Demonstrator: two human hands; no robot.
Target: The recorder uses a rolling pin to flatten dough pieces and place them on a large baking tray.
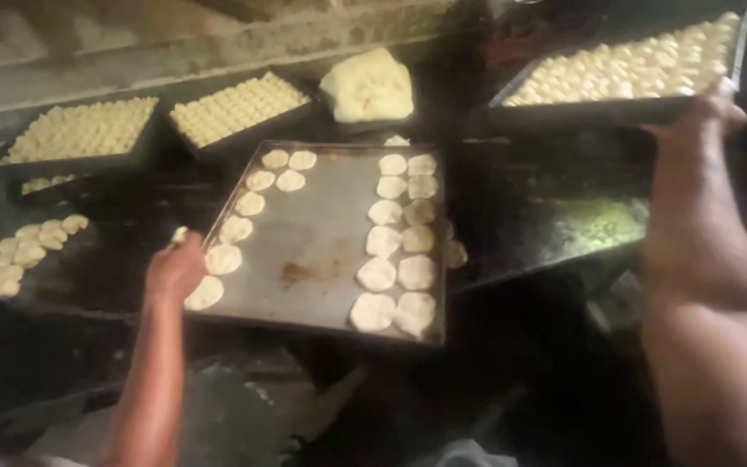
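Observation:
My left hand (176,266) rests at the left edge of a large metal baking tray (313,251), closed around a small pale piece of dough (180,234). Flat round dough discs (399,233) lie in columns down the tray's right side and along its left edge. My right hand (704,111) is raised at the far right and grips the near edge of a dark tray full of small dough balls (624,69), held above the work surface.
Two more dark trays of dough balls (79,130) (235,105) stand at the back left. A big lump of dough (367,85) sits behind the metal tray. Several flattened discs (28,251) lie on the dark surface at the left. The dark tabletop (546,216) stretches right.

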